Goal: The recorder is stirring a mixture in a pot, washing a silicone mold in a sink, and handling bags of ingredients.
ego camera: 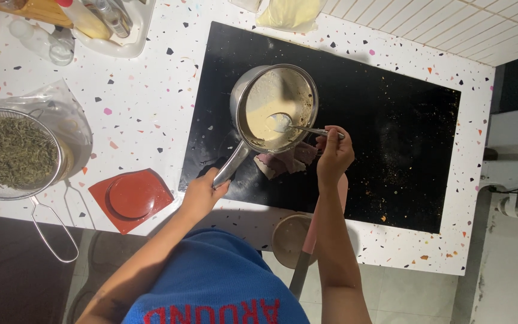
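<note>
steel saucepan (242, 99) of beige batter: left hand (202, 193) grips handle, right hand (333, 157) grips spoon (298, 126).

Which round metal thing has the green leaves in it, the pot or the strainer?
The wire strainer at the left edge holds the green leaves. The saucepan on the black cooktop holds a pale creamy mixture instead, stirred with a spoon.

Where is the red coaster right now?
In the head view, the red coaster lies on the speckled counter, left of the black cooktop, between the strainer and the left hand.
</note>
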